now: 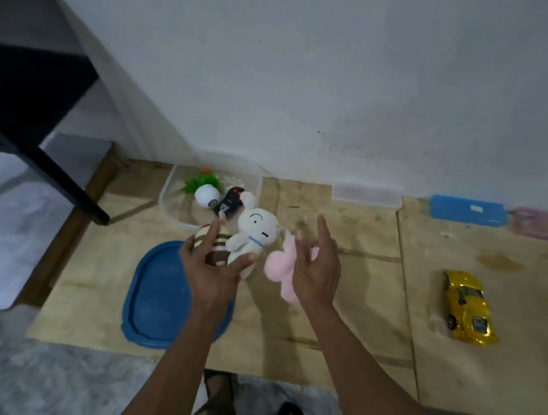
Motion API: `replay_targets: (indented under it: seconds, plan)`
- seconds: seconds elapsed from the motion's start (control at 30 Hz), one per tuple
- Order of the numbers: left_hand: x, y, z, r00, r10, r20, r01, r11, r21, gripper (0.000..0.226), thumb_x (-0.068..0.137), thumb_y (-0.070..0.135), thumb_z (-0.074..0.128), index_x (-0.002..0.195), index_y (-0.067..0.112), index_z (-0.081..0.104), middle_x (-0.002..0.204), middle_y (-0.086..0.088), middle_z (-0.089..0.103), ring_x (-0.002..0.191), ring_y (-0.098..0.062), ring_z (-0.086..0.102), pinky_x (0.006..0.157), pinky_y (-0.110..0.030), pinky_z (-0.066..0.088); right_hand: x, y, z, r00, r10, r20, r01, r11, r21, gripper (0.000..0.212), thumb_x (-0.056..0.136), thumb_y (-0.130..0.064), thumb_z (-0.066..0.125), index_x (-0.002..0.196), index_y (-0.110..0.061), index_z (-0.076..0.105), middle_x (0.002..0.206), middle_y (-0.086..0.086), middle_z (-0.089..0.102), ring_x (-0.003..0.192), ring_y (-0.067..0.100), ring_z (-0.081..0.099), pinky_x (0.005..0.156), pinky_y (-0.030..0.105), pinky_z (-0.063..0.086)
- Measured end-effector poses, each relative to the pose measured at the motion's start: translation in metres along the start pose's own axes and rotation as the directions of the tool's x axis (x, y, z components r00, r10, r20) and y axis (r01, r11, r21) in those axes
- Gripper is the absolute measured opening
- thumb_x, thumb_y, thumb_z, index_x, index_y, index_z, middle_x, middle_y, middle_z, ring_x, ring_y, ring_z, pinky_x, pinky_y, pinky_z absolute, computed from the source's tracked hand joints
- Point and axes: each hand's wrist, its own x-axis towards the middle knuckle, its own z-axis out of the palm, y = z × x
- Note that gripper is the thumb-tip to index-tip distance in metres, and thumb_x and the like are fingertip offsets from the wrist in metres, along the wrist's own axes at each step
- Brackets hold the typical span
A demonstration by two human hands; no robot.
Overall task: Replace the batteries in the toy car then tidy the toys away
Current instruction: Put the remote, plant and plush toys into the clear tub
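Your left hand [211,268] curled around a white plush doll with a drawn face [252,235] and a striped brown-and-cream soft toy [213,243]. Your right hand [317,267] was spread wide, fingers straight, against a pink plush toy [281,266]. Just beyond your grip stood a clear plastic tub [170,194]; below it lay a blue oval lid [158,293]. The shiny yellow toy car [467,307] sat well to the right.

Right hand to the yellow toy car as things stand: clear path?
Probably yes. The right hand is open but touches the pink plush. The yellow toy car lies alone to its right, with bare board between them.
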Motion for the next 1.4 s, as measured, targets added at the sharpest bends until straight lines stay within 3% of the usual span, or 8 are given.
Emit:
replay_targets:
  seconds: [0.33, 0.47, 0.57, 0.67, 0.77, 1.07, 1.27, 1.4]
  plan:
    - [0.16, 0.016, -0.05, 0.989, 0.147, 0.006, -0.147, 0.979, 0.138, 0.1, 0.048, 0.041, 0.095, 0.14, 0.038, 0.057, 0.125, 0.006, 0.037, 0.116, -0.023, 0.059, 0.096, -0.049, 0.056, 0.069, -0.073, 0.127, 0.997, 0.005, 0.073, 0.001, 0.996, -0.085, 0.051, 0.098, -0.045, 0.052, 0.147, -0.033, 0.043, 0.125, 0.005, 0.056, 0.113, 0.023, 0.058, 0.086, 0.03, 0.043]
    - [0.205, 0.005, -0.041, 0.987, 0.139, 0.082, -0.152, 0.972, 0.179, 0.099, 0.049, 0.016, 0.1, 0.139, 0.014, 0.059, 0.12, 0.012, 0.037, 0.118, -0.025, 0.054, 0.099, -0.016, 0.045, 0.096, -0.073, 0.172, 0.997, 0.059, 0.056, -0.046, 0.979, -0.197, 0.047, 0.098, -0.045, 0.052, 0.143, -0.033, 0.048, 0.128, 0.006, 0.055, 0.115, 0.027, 0.057, 0.089, 0.037, 0.048]
    - [0.222, -0.008, -0.031, 0.98, 0.128, 0.154, -0.163, 0.956, 0.244, 0.093, 0.051, 0.004, 0.097, 0.136, 0.002, 0.059, 0.127, -0.008, 0.039, 0.112, -0.007, 0.046, 0.089, 0.006, 0.032, 0.107, -0.067, 0.195, 0.995, 0.079, 0.068, -0.053, 0.947, -0.317, 0.044, 0.1, -0.04, 0.051, 0.142, -0.029, 0.05, 0.13, 0.009, 0.053, 0.116, 0.03, 0.056, 0.089, 0.039, 0.047]
    - [0.233, -0.016, -0.024, 0.976, 0.026, 0.216, -0.099, 0.938, 0.333, 0.096, 0.055, 0.019, 0.098, 0.141, 0.018, 0.057, 0.138, -0.01, 0.041, 0.11, 0.001, 0.042, 0.099, -0.009, 0.039, 0.107, -0.067, 0.204, 0.993, 0.025, 0.113, 0.027, 0.896, -0.443, 0.039, 0.098, -0.023, 0.056, 0.137, -0.014, 0.056, 0.129, 0.018, 0.056, 0.114, 0.038, 0.055, 0.093, 0.044, 0.045]
    - [0.231, -0.022, -0.015, 0.957, -0.039, 0.287, -0.1, 0.885, 0.455, 0.09, 0.071, 0.051, 0.085, 0.149, 0.034, 0.043, 0.153, -0.009, 0.039, 0.129, -0.02, 0.049, 0.104, -0.041, 0.048, 0.105, -0.065, 0.214, 0.976, -0.065, 0.207, 0.174, 0.805, -0.567, 0.05, 0.085, -0.013, 0.066, 0.133, -0.002, 0.055, 0.115, 0.023, 0.062, 0.107, 0.041, 0.057, 0.095, 0.05, 0.044]
    - [0.223, -0.004, -0.021, 0.966, -0.098, 0.237, -0.141, 0.57, 0.809, 0.068, 0.075, 0.084, 0.045, 0.111, 0.031, 0.069, 0.113, 0.003, 0.066, 0.109, -0.026, 0.061, 0.075, -0.042, 0.056, 0.102, -0.073, 0.214, 0.995, 0.024, 0.098, 0.031, 0.85, -0.525, 0.066, 0.071, -0.019, 0.078, 0.132, -0.013, 0.053, 0.104, 0.013, 0.071, 0.107, 0.033, 0.06, 0.087, 0.041, 0.052]
    - [0.214, -0.006, -0.029, 0.971, 0.11, 0.212, -0.235, 0.592, 0.771, 0.048, 0.098, 0.053, 0.045, 0.132, 0.024, 0.061, 0.122, -0.007, 0.067, 0.109, -0.032, 0.055, 0.076, -0.04, 0.048, 0.102, -0.085, 0.202, 0.998, -0.004, 0.059, 0.032, 0.877, -0.479, 0.052, 0.086, -0.007, 0.055, 0.137, -0.015, 0.051, 0.122, 0.01, 0.066, 0.115, 0.033, 0.056, 0.095, 0.043, 0.046]
    - [0.223, -0.031, -0.021, 0.9, 0.158, 0.406, -0.424, 0.526, 0.737, 0.047, 0.1, 0.045, 0.033, 0.138, 0.03, 0.057, 0.141, -0.003, 0.057, 0.119, -0.031, 0.052, 0.094, -0.046, 0.046, 0.1, -0.085, 0.202, 0.969, 0.146, 0.201, -0.037, 0.885, -0.464, 0.033, 0.098, -0.021, 0.047, 0.13, -0.016, 0.048, 0.111, 0.014, 0.068, 0.102, 0.035, 0.063, 0.073, 0.038, 0.049]
